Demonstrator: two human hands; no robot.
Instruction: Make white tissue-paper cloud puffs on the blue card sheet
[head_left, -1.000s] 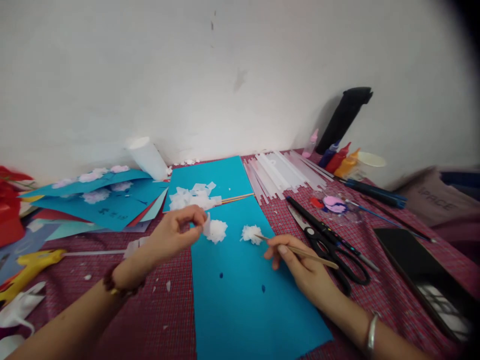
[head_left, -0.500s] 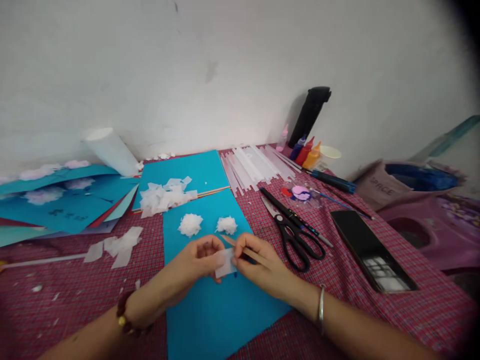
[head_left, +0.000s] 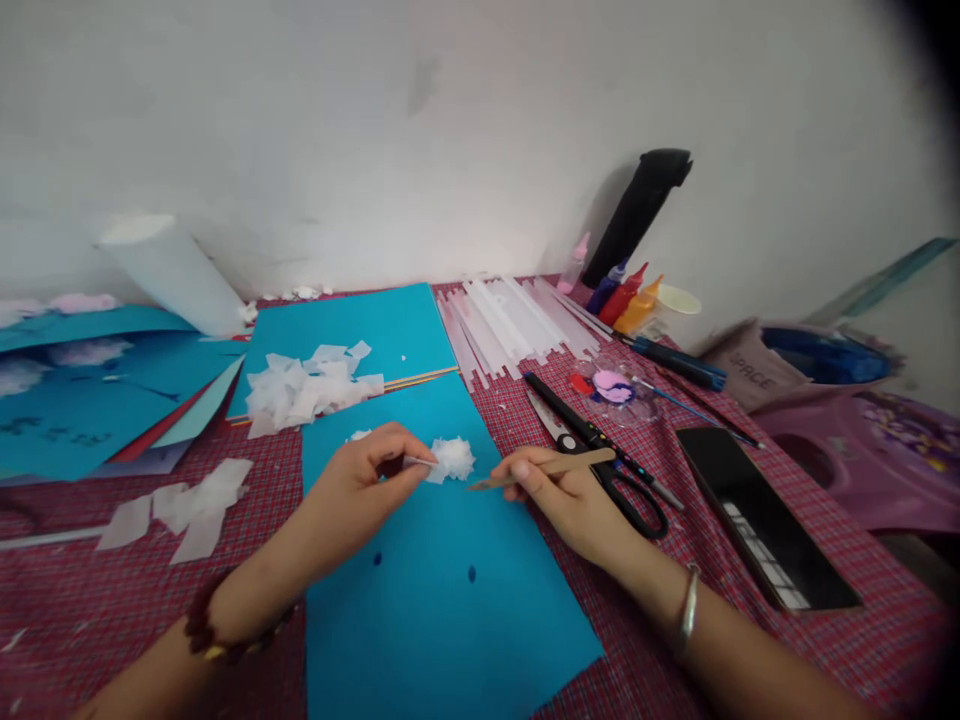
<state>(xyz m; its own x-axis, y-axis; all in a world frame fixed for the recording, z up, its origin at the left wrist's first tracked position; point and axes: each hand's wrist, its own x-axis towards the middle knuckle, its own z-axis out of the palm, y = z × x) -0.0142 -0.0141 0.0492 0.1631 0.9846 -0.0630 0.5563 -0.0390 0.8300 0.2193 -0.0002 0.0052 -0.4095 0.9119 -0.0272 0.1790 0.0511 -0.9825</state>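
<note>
My left hand [head_left: 375, 478] is closed in a pinch on a white piece of paper [head_left: 421, 461], seen nearly edge-on. Its tip reaches the left side of a white paper tuft [head_left: 454, 458] on a blue sheet [head_left: 427, 630]. A second tuft [head_left: 360, 436] is mostly hidden behind the left hand. My right hand [head_left: 551, 490] is wrapped round a pointed light-brown wooden stick [head_left: 577, 462], whose tip points left, just above the sheet and right of the tuft. Two dark blue dots mark the sheet nearer to me. A heap of white paper squares [head_left: 311, 388] lies behind the left hand.
Black scissors [head_left: 637, 505], a black pen [head_left: 555, 400] and a phone [head_left: 765, 520] lie to the right. White strips [head_left: 517, 325] and paint bottles [head_left: 624, 298] are at the back. Folded blue cards [head_left: 82, 400] and loose paper pieces [head_left: 180, 505] are at left.
My hands have come apart. The left hand has moved up and left with the paper to the tuft; the right hand has shifted right with the stick. The camera view has shifted slightly.
</note>
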